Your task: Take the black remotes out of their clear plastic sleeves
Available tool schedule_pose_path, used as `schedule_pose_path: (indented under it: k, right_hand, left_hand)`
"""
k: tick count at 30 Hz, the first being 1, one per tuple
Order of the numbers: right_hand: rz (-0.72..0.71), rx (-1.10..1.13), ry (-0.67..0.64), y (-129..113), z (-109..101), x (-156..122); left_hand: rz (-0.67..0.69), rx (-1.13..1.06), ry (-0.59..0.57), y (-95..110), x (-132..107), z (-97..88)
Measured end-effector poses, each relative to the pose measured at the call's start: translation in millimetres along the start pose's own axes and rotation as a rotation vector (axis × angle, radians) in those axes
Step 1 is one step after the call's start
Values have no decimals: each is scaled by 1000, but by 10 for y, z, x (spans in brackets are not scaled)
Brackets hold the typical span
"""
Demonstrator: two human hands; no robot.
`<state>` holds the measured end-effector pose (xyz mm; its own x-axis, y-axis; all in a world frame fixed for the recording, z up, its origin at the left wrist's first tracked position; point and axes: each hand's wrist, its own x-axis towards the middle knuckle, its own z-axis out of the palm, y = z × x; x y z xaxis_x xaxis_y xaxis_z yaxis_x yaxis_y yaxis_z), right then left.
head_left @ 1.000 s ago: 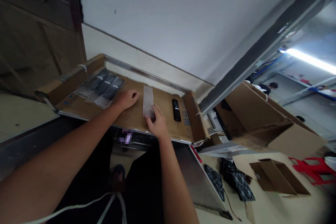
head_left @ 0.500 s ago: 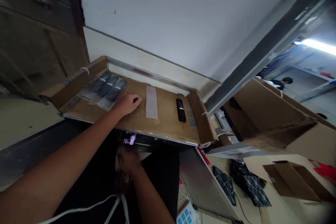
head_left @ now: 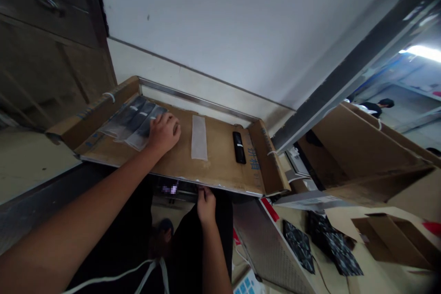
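Observation:
My left hand [head_left: 163,133] lies palm down on the edge of three clear plastic packets [head_left: 129,124] holding dark strips. These packets rest on a flattened cardboard carton [head_left: 217,170]. My right hand [head_left: 206,205] is below the carton's front edge, its fingertips at that edge, and no object shows in it. A translucent white strip [head_left: 199,138] lies flat on the cardboard between my hands' reach and a black remote control [head_left: 239,147]. The remote lies near the carton's right flap.
A metal strip [head_left: 196,99] runs along the carton's back edge below a white wall [head_left: 206,9]. Dark wooden cabinets [head_left: 48,41] stand at left. Open cardboard boxes [head_left: 358,156] and black patterned pads [head_left: 299,252] lie at right. A person [head_left: 377,106] is in the distance.
My right hand has left the white strip and come back to the carton's front edge. My left hand has slid left onto the packets. The view has turned slightly.

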<state>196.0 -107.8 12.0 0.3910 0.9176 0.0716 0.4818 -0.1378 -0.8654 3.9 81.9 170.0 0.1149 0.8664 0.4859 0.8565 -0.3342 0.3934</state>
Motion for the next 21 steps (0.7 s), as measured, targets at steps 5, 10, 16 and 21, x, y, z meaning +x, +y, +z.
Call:
schedule_pose_path:
  k: [5,10,16,21]
  right_hand:
    - [44,148,18,-31,-233,-208]
    - [21,74,-37,-73,-241,-235]
    - [14,81,-91,-129,-179,-270]
    - [-2,244,-170,-462,-299,-447]
  left_hand:
    - [-229,194,-188,-214,268,-165]
    - [-205,76,-462,-339,433,-176]
    - [-276,-70,-563,-316,323,-303]
    - [-497,-610,-519,-297,319,-529]
